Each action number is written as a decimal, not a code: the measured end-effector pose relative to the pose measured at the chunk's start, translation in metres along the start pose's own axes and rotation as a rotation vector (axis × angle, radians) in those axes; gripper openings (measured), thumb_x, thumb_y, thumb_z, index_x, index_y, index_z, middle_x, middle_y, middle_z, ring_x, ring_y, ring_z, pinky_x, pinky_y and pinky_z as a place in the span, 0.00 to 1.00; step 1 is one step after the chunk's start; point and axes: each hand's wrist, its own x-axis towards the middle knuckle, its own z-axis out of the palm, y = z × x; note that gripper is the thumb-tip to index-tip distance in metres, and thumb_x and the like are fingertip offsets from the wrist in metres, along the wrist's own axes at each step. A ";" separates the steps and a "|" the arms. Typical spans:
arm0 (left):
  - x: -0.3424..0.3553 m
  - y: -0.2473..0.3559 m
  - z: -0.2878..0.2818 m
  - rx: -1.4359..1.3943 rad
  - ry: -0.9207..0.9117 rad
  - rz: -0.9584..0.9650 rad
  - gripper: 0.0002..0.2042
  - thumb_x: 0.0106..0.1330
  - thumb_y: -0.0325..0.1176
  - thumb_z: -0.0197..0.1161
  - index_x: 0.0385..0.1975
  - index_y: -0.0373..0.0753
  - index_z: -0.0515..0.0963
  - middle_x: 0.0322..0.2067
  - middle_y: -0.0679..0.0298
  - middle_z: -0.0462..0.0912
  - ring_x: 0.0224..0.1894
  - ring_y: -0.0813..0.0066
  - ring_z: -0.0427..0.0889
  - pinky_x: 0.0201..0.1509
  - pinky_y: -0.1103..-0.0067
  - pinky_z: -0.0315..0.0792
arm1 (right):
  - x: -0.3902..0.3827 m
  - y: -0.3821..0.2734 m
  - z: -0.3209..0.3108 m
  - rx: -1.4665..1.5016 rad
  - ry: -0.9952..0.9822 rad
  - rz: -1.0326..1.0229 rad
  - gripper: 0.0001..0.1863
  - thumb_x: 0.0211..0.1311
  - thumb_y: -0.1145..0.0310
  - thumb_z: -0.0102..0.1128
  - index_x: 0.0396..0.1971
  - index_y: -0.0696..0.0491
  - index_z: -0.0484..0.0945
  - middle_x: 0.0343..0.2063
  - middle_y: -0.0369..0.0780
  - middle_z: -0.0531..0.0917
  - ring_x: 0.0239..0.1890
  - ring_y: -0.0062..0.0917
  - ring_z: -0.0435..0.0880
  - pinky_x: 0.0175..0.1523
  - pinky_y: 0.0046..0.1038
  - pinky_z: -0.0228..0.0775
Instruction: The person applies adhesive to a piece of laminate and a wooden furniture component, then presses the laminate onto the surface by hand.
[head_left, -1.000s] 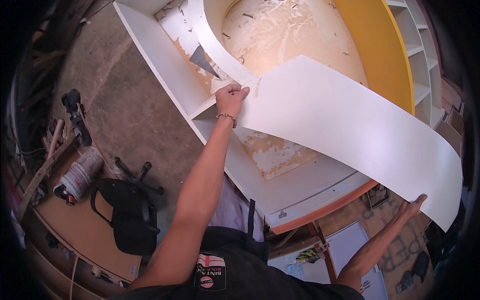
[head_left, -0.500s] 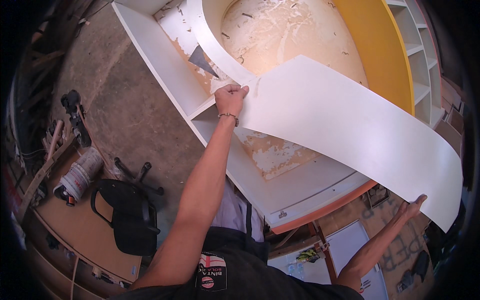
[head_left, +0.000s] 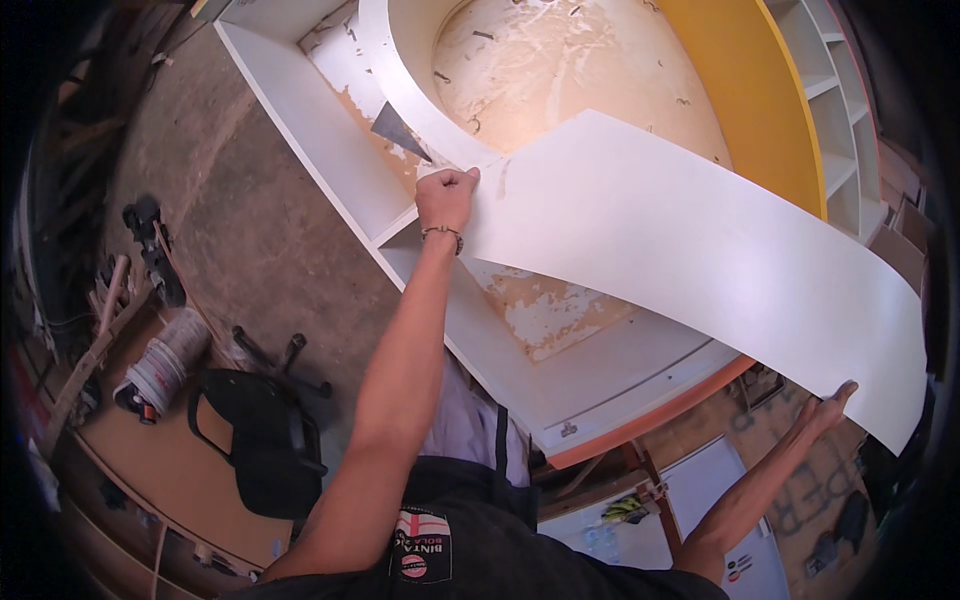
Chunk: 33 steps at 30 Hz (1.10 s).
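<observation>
Wht panel [head_left: 690, 250] over wht cab. [head_left: 320, 125]; brn flr [head_left: 270, 250]

A furniture workshop, by its stained floor [head_left: 235, 230], rough timber [head_left: 95, 362], dirty bucket [head_left: 168, 352] and part-surfaced curved cabinet [head_left: 595, 375].

"Where is lettering showing?"
"A printed patch [head_left: 421, 545] is carrying pink and white words on the black shirt [head_left: 480, 530]."
"And at the lower right?"
"Large dark letters [head_left: 800, 495] are running across a brown surface [head_left: 775, 450]."
"Anything on the left?"
"Faint reddish print is marking a pale bucket [head_left: 165, 355], too blurred for reading."
</observation>
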 end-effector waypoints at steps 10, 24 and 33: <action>-0.023 0.026 0.007 0.078 0.258 0.157 0.32 0.51 0.34 0.81 0.56 0.33 0.76 0.45 0.57 0.84 0.50 0.65 0.82 0.54 0.72 0.73 | -0.008 -0.004 0.008 0.017 0.087 0.004 0.25 0.75 0.66 0.62 0.56 0.76 0.73 0.56 0.50 0.82 0.54 0.35 0.83 0.62 0.41 0.80; 0.010 0.057 0.006 0.663 -0.259 0.487 0.09 0.56 0.38 0.76 0.36 0.54 0.88 0.72 0.71 0.65 0.81 0.62 0.48 0.70 0.24 0.26 | -0.018 -0.002 0.021 -0.040 0.114 0.008 0.24 0.76 0.66 0.62 0.56 0.74 0.74 0.56 0.48 0.82 0.54 0.32 0.83 0.62 0.38 0.79; -0.030 0.022 0.012 0.253 0.309 0.249 0.15 0.52 0.32 0.81 0.36 0.33 0.84 0.56 0.53 0.77 0.61 0.63 0.72 0.64 0.60 0.64 | 0.003 0.009 -0.002 0.054 0.025 0.019 0.26 0.77 0.66 0.59 0.60 0.75 0.70 0.59 0.49 0.80 0.57 0.35 0.82 0.65 0.38 0.77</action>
